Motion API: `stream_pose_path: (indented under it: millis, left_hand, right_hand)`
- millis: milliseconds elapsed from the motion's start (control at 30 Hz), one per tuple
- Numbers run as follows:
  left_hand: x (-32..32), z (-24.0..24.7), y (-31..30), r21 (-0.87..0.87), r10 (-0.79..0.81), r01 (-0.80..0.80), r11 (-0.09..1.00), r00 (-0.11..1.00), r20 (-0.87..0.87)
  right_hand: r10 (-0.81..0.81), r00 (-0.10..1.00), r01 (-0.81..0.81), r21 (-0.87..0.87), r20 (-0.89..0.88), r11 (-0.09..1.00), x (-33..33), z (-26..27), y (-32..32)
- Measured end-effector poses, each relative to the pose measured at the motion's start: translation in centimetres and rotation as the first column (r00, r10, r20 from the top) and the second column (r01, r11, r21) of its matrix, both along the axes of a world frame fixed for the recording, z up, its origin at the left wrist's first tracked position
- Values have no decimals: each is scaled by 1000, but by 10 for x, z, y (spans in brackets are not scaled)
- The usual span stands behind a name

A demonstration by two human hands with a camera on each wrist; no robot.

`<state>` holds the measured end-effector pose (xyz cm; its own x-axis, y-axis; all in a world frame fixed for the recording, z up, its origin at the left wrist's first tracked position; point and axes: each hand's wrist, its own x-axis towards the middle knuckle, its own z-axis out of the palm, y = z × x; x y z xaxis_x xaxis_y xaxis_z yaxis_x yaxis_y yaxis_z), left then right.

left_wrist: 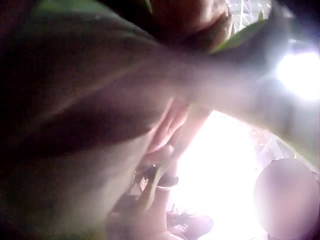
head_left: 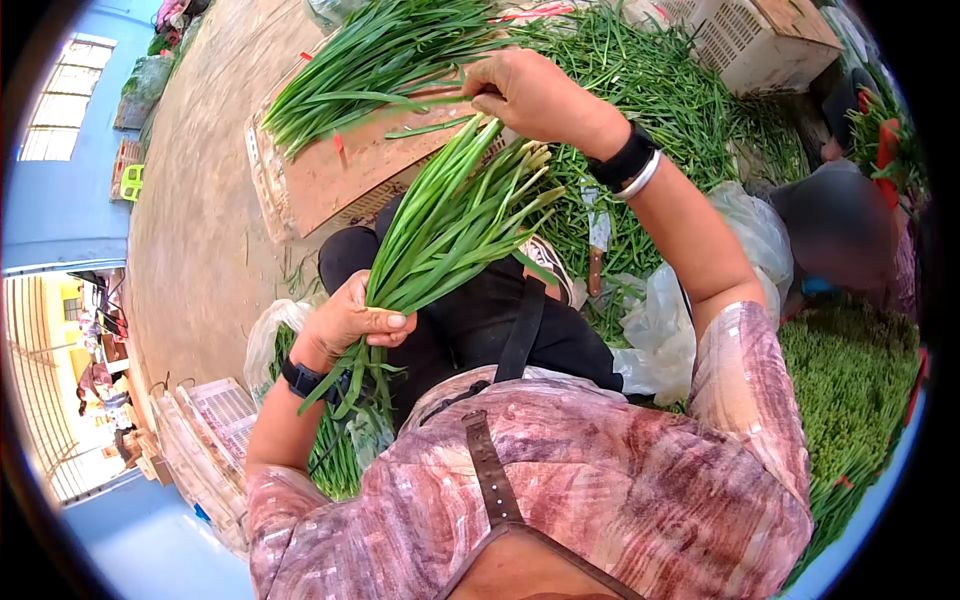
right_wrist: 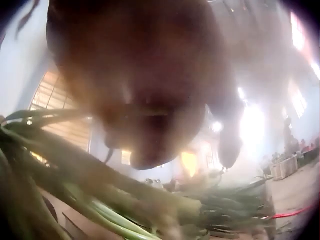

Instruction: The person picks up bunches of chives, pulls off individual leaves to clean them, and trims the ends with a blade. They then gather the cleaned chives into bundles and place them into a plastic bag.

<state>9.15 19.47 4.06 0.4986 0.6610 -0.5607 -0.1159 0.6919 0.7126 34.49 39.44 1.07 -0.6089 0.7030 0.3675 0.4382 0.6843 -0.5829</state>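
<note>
In the head view my left hand [head_left: 352, 322] grips a bunch of garlic chives [head_left: 440, 225] around its leafy lower part. The pale cut ends fan out up and to the right, above my lap. My right hand [head_left: 530, 92] is above those ends with its fingers curled, pinching a thin chive leaf [head_left: 445, 101] between thumb and fingers. From the right wrist, the curled fingers [right_wrist: 150, 150] look dark and blurred over green stalks [right_wrist: 100, 180]. Large blurred leaves [left_wrist: 75, 110] fill much of the left wrist view.
A chive pile [head_left: 390, 60] lies on a board-topped crate [head_left: 330, 195]. Loose chives [head_left: 650, 90] cover the floor to the right, with a knife [head_left: 598, 240] on them. Plastic bags [head_left: 665, 320], a white crate [head_left: 750, 45] and standing greens [head_left: 850, 390] are around me.
</note>
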Motion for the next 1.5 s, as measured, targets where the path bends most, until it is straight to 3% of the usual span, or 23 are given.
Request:
stream_pose_path:
  millis: [33,200,300,333,367,400,433,467,533,600,667,700,767,867,933,1000,1033,1067,1133,1233,1333,1400,1500]
  left_hand:
    - [0,-4,-2,2,4,-4,1000,1000,20]
    - [3,-5,-8,-26,45,-43,999,995,88]
    - [0,-7,-12,-46,84,-78,996,987,140]
    - [-1,-8,-12,-57,114,-106,993,980,163]
    - [-1,-8,-13,-73,146,-135,988,972,186]
    - [0,-10,-13,-85,176,-161,983,958,225]
    - [1,-13,-13,-99,206,-186,978,942,264]
    - [3,-15,-13,-113,237,-212,971,924,300]
    - [8,-14,-11,-133,275,-245,960,911,307]
    - [9,-21,-10,-149,282,-246,958,907,312]
    - [12,-20,-10,-147,268,-232,962,908,321]
    - [12,-20,-10,-140,269,-236,962,908,321]
    - [10,-20,-15,-136,296,-266,954,904,310]
    - [9,-22,-16,-155,347,-313,937,885,310]
    - [0,-32,-16,-155,316,-277,948,874,370]
    - [-2,-32,-15,-141,293,-257,956,868,401]
    - [1,-26,-15,-127,312,-285,950,875,369]
    - [1,-24,-16,-123,302,-276,953,878,371]
    - [1,-20,-16,-115,285,-260,959,883,372]
    - [3,-14,-17,-97,264,-245,965,900,347]
    - [2,-16,-11,-55,217,-212,976,906,363]
    - [-4,-17,-11,-29,195,-198,980,914,357]
    - [-12,-16,-17,2,275,-288,958,915,295]
  right_hand:
    - [-39,994,54,141,-106,989,-1,-9,1]
    - [-505,862,464,476,-50,747,34,-46,36]
    - [-783,530,668,408,326,622,84,-58,46]
    - [-837,531,685,514,134,517,95,-68,37]
    - [-782,613,670,450,113,591,101,-64,26]
    - [-722,687,646,384,84,660,104,-57,12]
    - [-552,834,552,-19,3,833,101,-50,-5]
    - [-392,906,305,-394,-160,867,92,-40,-25]
    - [-272,905,-112,-799,-328,591,62,-5,-79]
    - [-162,932,-81,-622,-324,779,34,-18,-104]
    - [-220,881,-37,-523,-420,851,11,-26,-114]
    - [-155,897,0,-351,-414,936,7,-21,-119]
    - [-103,867,-213,-550,-487,807,7,0,-136]
    - [73,815,-540,-708,-575,455,28,35,-143]
    - [155,763,-639,-696,-628,326,47,41,-137]
    - [54,816,-561,-766,-576,314,74,25,-116]
    - [-87,922,-289,-819,-378,495,78,8,-103]
    - [-95,993,78,-201,-72,976,82,-31,-88]
    - [-399,899,411,-34,184,911,88,-40,-91]
    - [-244,928,187,-214,-280,959,56,-1,-98]
    - [-162,976,189,194,-146,963,19,6,-89]
    - [-58,995,70,156,-79,985,15,-7,-87]
    - [41,976,-4,169,-216,986,25,-1,-101]
